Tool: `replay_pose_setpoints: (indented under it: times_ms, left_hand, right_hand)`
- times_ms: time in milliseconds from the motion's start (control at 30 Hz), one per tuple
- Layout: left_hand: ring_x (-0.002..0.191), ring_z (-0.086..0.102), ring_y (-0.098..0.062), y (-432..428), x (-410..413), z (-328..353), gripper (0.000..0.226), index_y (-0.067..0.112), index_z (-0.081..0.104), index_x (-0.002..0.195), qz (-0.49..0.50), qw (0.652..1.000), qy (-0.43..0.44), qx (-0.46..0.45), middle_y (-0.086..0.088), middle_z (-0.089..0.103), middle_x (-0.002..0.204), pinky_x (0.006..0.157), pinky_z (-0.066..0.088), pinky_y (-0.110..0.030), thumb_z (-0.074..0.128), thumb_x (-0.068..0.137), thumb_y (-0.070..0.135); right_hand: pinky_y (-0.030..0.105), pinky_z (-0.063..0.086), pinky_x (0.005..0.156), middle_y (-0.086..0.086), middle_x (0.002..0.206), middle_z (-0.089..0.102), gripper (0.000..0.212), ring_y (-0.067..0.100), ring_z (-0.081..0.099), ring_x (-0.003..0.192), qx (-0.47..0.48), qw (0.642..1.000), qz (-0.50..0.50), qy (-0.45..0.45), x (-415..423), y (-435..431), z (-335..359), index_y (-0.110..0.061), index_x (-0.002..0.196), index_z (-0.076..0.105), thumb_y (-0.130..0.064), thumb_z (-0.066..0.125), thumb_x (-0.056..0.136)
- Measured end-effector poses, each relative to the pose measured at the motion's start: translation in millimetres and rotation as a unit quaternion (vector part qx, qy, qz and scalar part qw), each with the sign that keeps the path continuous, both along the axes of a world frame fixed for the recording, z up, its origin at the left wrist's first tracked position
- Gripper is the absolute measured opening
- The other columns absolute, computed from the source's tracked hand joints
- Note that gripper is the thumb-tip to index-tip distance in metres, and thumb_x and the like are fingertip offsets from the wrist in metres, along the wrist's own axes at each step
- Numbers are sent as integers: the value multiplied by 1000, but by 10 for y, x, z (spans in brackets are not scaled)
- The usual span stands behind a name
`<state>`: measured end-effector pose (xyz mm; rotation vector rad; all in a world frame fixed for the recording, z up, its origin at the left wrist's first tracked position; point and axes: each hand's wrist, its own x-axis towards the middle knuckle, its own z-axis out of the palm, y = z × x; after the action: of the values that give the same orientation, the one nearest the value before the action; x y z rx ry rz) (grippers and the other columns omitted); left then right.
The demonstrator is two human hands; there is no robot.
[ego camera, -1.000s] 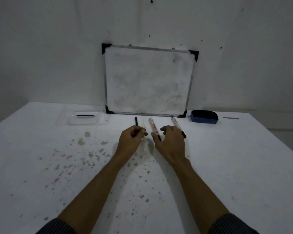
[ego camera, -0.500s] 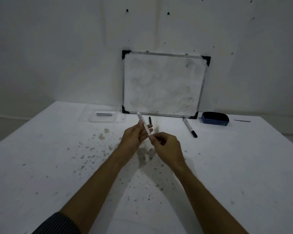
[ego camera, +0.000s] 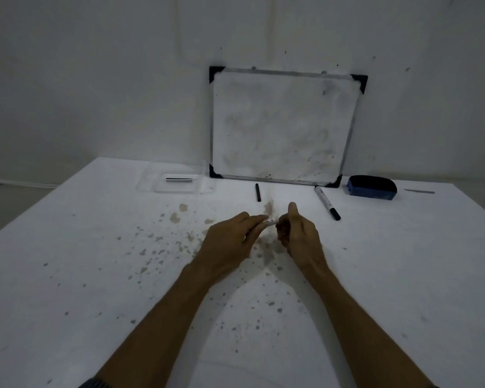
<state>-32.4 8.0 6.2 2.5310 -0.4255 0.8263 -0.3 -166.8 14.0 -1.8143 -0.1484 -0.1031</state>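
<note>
1. marker (ego camera: 269,223) is in the air between both hands, just above the stained middle of the table (ego camera: 95,247). only a short pale stretch of barrel shows, the rest is hidden by fingers.
2. left hand (ego camera: 230,239) pinches one end with its fingertips. right hand (ego camera: 300,236) is curled round the other end, thumb sticking up. the hands are nearly touching.
3. looks like a cap pull or a cap push. cannot tell which, as the cap end is buried in the right fist.
4. handling: light, stiff plastic tube. it is smooth, so it can slip or twist in a loose pinch. body is not fragile, but a bare tip would dent and would ink skin.
5. grip: one hand on the barrel at mid-length, the other on the cap, force straight along the axis. a sideways bend likely just jams the cap.
6. lying untouched on the table: second marker (ego camera: 326,201), black stick (ego camera: 258,192), eraser (ego camera: 371,187), clear tray (ego camera: 205,186). whiteboard (ego camera: 283,127) leans on the wall.
</note>
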Motion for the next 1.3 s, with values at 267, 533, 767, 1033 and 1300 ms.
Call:
replay_pose_setpoints:
  times_ms: [267,533,767,1033,1300]
  left_hand:
    - [73,64,-10,1,65,-19,36,21,71,128,-77,996,-35,-2,3,72,97,62,55,-27,55,102,39]
    - [61,62,-6,-21,113,80,29,15,75,120,-152,988,20,-20,-1,76,81,58,55,-30,58,102,31]
    - [47,52,-2,49,37,323,24,32,77,115,-161,912,317,-206,21,66,61,48,39,-15,58,101,38]
    - [53,37,-11,215,-18,222,38,7,67,118,-158,787,398,-444,1,44,70,47,35,-23,47,106,36]
    - [75,74,-29,71,-22,175,35,2,59,115,-108,779,332,-521,-14,76,87,71,62,-36,41,109,32]
  right_hand:
    - [26,43,56,2,57,54,62,10,47,51,-117,992,6,-39,69,26,-23,-9,65,61,-48,36,106]
    - [22,29,43,-10,39,34,60,8,33,34,-120,988,-34,-90,121,51,-56,-24,44,33,-14,45,102]
    - [13,33,38,-15,42,41,56,4,47,34,-79,977,-26,-194,51,2,-21,-26,52,46,-20,40,107]
    - [21,43,60,-6,81,60,27,4,55,67,-122,987,-5,-100,84,-149,-55,-17,104,56,-42,45,106]
    - [14,48,75,-15,94,71,20,2,64,89,-183,976,47,-112,182,-253,-150,-25,108,75,-34,74,90]
